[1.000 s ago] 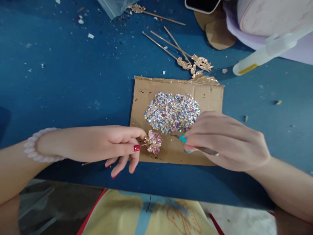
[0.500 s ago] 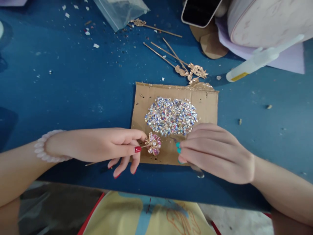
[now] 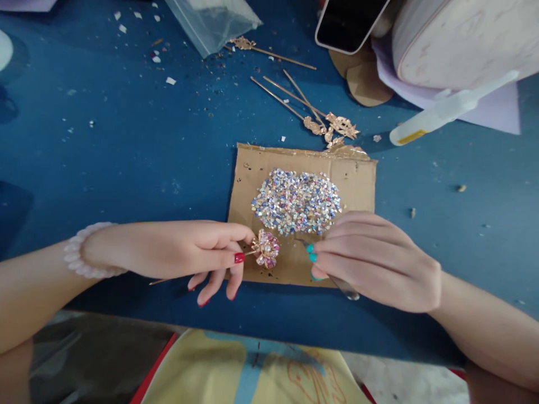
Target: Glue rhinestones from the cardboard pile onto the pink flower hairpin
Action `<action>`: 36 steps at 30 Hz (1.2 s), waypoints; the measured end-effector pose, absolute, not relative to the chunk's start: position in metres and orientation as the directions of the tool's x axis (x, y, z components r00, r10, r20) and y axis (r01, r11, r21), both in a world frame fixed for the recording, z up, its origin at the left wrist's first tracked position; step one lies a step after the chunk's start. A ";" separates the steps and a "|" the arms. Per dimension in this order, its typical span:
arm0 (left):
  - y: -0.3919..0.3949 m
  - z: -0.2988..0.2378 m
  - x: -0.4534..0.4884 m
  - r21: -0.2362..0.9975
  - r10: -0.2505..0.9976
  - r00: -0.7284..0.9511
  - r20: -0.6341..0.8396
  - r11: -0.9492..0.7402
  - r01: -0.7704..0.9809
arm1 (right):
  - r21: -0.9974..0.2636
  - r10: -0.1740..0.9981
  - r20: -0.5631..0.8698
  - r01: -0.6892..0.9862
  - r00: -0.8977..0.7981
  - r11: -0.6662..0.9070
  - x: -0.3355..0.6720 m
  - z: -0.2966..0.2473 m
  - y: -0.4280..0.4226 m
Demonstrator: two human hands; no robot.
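Observation:
My left hand [image 3: 181, 249] is closed in a pinch on a thin gold hairpin whose flower head [image 3: 265, 248], set with pink and iridescent stones, rests over the near edge of a brown cardboard piece [image 3: 362, 174]. My right hand [image 3: 374, 261] is closed on metal tweezers [image 3: 345, 287]; their tip points left toward the flower, just below a heap of small iridescent rhinestones [image 3: 297, 201] lying on the cardboard. Both hands sit on a blue table [image 3: 126, 157].
Several bare gold hairpins [image 3: 324, 124] lie behind the cardboard, one more by a clear plastic bag [image 3: 214, 19]. A white glue bottle [image 3: 446, 109], a phone [image 3: 347, 22], round cardboard pieces [image 3: 366, 78] and a pink case [image 3: 458, 39] are at the back right. Small debris is scattered at the left.
My right hand drew back slightly toward the near edge with the tweezers. The view shifted a little; my left hand and the flower hairpin stayed put.

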State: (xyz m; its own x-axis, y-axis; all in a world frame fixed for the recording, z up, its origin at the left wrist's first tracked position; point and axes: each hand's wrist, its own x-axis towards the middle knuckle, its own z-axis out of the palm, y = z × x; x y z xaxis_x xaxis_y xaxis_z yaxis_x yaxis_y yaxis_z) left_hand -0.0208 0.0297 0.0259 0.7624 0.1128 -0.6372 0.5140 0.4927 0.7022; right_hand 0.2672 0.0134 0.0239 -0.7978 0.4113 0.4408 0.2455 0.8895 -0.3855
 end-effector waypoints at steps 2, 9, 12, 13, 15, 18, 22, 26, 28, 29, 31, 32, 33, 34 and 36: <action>0.029 0.027 -0.021 0.694 0.110 0.756 -0.645 0.500 0.519 | -0.403 0.431 0.462 0.249 -0.776 0.881 0.268 0.022 0.013; 0.029 0.024 -0.021 0.686 0.084 0.762 -0.642 0.507 0.522 | -0.422 0.469 0.491 0.270 -0.734 0.865 0.268 0.015 0.014; 0.028 0.023 -0.021 0.684 0.071 0.764 -0.642 0.503 0.528 | -0.424 0.462 0.494 0.260 -0.736 0.867 0.269 0.016 0.015; 0.028 0.023 -0.021 0.681 0.070 0.761 -0.645 0.504 0.531 | -0.426 0.461 0.494 0.257 -0.737 0.868 0.269 0.016 0.016; 0.027 0.024 -0.021 0.673 0.068 0.754 -0.653 0.508 0.538 | -0.430 0.459 0.495 0.251 -0.737 0.867 0.269 0.017 0.016; 0.027 0.026 -0.020 0.660 0.059 0.742 -0.668 0.507 0.554 | -0.443 0.466 0.491 0.249 -0.737 0.861 0.268 0.016 0.017; 0.027 0.028 -0.019 0.643 0.049 0.730 -0.681 0.516 0.566 | -0.453 0.467 0.497 0.241 -0.731 0.858 0.267 0.014 0.018; 0.030 0.028 -0.023 0.647 0.096 0.739 -0.667 0.566 0.511 | -0.469 0.481 0.511 0.238 -0.713 0.851 0.265 0.014 0.019; 0.034 0.030 -0.026 0.666 0.157 0.739 -0.655 0.583 0.466 | -0.461 0.486 0.512 0.251 -0.708 0.851 0.264 0.015 0.020; 0.037 0.032 -0.028 0.686 0.203 0.737 -0.645 0.579 0.441 | -0.452 0.487 0.512 0.260 -0.708 0.853 0.264 0.015 0.020; 0.042 0.037 -0.031 0.728 0.306 0.707 -0.637 0.539 0.423 | -0.437 0.484 0.515 0.269 -0.707 0.858 0.263 0.015 0.021; 0.045 0.040 -0.033 0.754 0.374 0.682 -0.628 0.509 0.416 | -0.434 0.484 0.518 0.271 -0.705 0.859 0.263 0.015 0.021; 0.049 0.042 -0.034 0.746 0.445 0.607 -0.659 0.490 0.450 | -0.430 0.482 0.523 0.271 -0.703 0.861 0.263 0.014 0.021; 0.053 0.044 -0.034 0.761 0.515 0.563 -0.647 0.477 0.440 | -0.429 0.479 0.529 0.266 -0.701 0.863 0.263 0.013 0.021; 0.063 0.047 -0.033 0.777 0.597 0.498 -0.629 0.463 0.427 | -0.428 0.465 0.552 0.244 -0.692 0.870 0.263 0.010 0.022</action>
